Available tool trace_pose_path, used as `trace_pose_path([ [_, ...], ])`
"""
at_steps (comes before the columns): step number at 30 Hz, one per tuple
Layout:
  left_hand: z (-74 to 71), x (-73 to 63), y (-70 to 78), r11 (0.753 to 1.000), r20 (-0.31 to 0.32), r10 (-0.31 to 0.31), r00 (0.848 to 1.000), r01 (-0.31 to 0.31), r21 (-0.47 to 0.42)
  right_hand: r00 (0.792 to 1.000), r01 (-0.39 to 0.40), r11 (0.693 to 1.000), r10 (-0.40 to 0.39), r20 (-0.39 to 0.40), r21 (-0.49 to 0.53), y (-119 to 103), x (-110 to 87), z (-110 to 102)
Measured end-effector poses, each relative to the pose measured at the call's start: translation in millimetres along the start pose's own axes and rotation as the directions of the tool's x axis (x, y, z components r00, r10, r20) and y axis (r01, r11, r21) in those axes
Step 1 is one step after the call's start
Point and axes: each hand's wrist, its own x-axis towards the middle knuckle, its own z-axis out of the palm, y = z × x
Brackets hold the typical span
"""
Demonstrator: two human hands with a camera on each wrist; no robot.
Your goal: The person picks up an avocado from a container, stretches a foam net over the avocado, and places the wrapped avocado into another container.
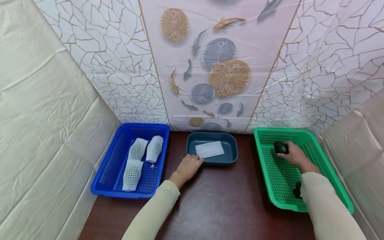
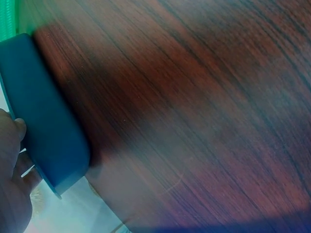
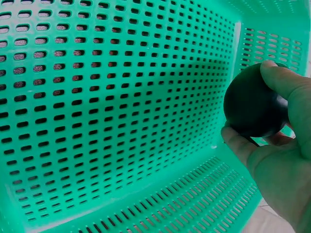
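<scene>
In the head view, my right hand (image 1: 295, 155) holds a smooth, black, rounded object (image 1: 280, 147) inside the green basket (image 1: 265, 176). The right wrist view shows thumb and fingers around this black object (image 3: 255, 102), near the basket's end wall. My left hand (image 1: 189, 166) is at the near left rim of a dark blue tray (image 1: 222, 163). Seen from the left wrist, its thumb lies against the outer wall of the tray (image 2: 48, 116) with other fingers across the rim. A flat white foam net sleeve (image 1: 210, 149) lies in the tray.
On the left stands a blue basket (image 1: 97, 185) with several white foam-netted pieces (image 1: 132, 175) in it. Another dark item (image 1: 297, 190) lies in the green basket beside the right sleeve. Everything stands on a dark brown wooden table (image 1: 219, 200), with a patterned cloth (image 1: 192, 66) behind.
</scene>
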Motion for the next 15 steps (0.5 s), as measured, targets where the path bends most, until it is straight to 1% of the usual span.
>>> trace_pose_path([
  [8, 1.5, 0.5, -0.6, 1.0, -0.012, 0.005, 1.0, -0.005, 0.003, 0.999, 0.034, 0.999, -0.035, -0.03, -0.029, -10, -7.1, -6],
  [15, 1.7, 1.8, -1.3, 1.0, 0.004, 0.013, 1.0, -0.013, 0.01, 0.998, 0.048, 0.998, -0.05, -0.046, -0.042, -19, -11.7, -8],
])
